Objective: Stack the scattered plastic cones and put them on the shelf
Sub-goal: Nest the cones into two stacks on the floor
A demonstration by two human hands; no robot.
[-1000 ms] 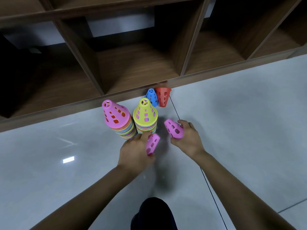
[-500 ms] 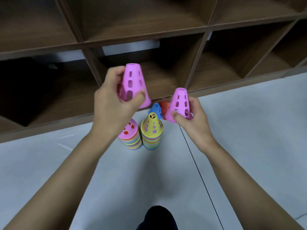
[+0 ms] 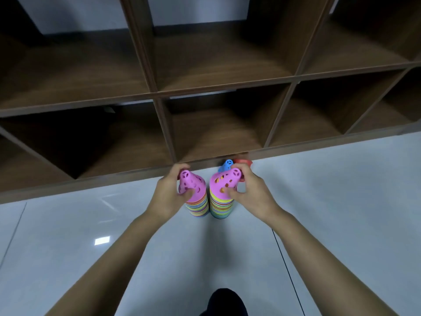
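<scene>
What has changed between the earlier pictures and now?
Each hand took a pink cone off the floor, raised it, then lowered it onto a stack: the left hand with the left pink cone on the left stack, the right hand with the right pink cone on the right stack. Both grips remain. The blue cone, red cone and stacks stayed put.

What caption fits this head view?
Left hand grips pink cone on left stack; right hand grips second pink cone on right stack.
</scene>
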